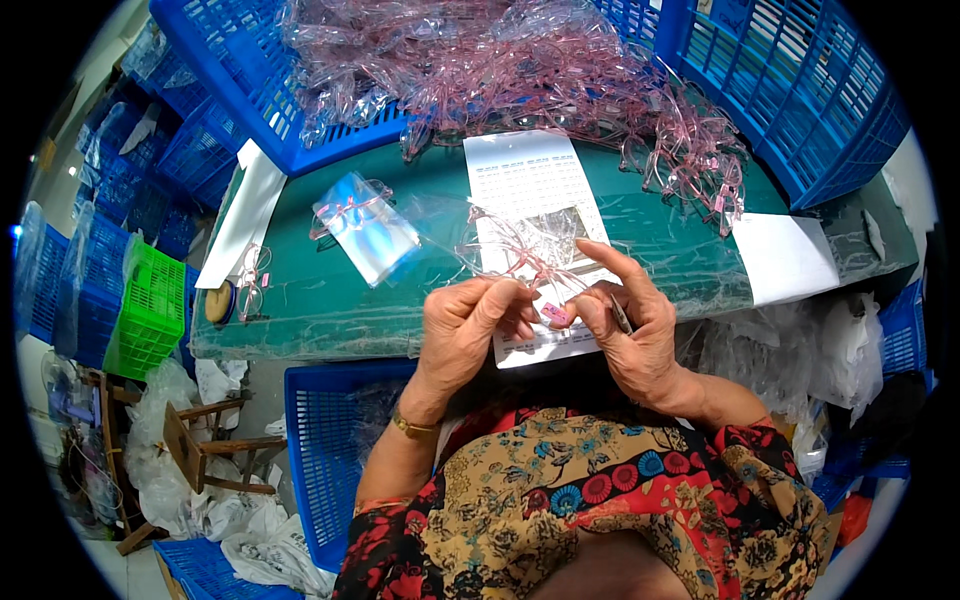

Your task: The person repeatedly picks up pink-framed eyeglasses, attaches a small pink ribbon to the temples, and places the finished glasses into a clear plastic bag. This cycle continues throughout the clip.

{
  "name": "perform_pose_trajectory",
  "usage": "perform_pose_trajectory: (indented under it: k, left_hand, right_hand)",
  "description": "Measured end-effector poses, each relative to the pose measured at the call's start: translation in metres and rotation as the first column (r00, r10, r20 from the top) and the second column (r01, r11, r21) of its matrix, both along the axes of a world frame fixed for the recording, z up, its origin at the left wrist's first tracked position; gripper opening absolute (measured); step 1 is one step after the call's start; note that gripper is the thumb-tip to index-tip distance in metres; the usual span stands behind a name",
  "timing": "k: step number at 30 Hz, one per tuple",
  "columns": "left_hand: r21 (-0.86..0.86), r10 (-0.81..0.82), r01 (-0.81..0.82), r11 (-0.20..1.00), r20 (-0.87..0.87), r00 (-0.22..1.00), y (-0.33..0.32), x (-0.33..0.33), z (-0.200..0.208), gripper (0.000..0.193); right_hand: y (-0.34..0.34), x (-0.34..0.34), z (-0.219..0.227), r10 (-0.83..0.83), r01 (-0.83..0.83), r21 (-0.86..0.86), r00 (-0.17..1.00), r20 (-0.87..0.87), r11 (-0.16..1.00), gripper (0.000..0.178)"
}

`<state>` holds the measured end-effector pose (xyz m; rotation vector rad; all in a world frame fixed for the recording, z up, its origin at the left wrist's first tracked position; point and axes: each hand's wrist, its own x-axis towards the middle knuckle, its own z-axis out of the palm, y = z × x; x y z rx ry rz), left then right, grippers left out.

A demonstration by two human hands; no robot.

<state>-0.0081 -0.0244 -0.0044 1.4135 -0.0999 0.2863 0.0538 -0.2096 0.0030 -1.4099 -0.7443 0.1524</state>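
Pink-framed eyeglasses are held up over the table's near edge, between my two hands. My left hand pinches them from the left with thumb and fingers. At their right side my right hand has its thumb and lower fingers closed, with the index finger raised. A thin, pale, stick-like object shows between the right fingers; its kind is unclear. A small pink tag hangs at the glasses between the hands. Beneath lies a printed paper sheet, partly covered by clear plastic.
Many bagged pink eyeglasses heap at the far side among blue crates. On the green table lie shiny clear sleeves, another pair of glasses and white paper. A blue basket stands below the near edge.
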Motion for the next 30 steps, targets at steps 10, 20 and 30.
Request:
perform_pose_trajectory:
  k: [10,20,30]
  left_hand:
    - [0.004,-0.274,0.278,0.961,-0.161,0.948,0.030,-0.004,0.013,0.024]
    - [-0.378,-0.073,0.050,0.924,-0.048,0.996,0.019,0.012,0.020,0.042]
    - [-0.183,-0.236,0.210,0.960,-0.133,0.963,0.019,0.010,0.033,0.032]
  right_hand:
    - [-0.003,-0.004,0.012,0.092,-0.092,-0.041,0.996,-0.017,0.995,0.048]
    - [0.002,-0.004,0.008,0.049,-0.033,-0.068,0.966,0.256,0.997,0.059]
    - [-0.012,0.001,0.008,0.120,-0.099,-0.102,0.966,0.227,0.990,0.059]
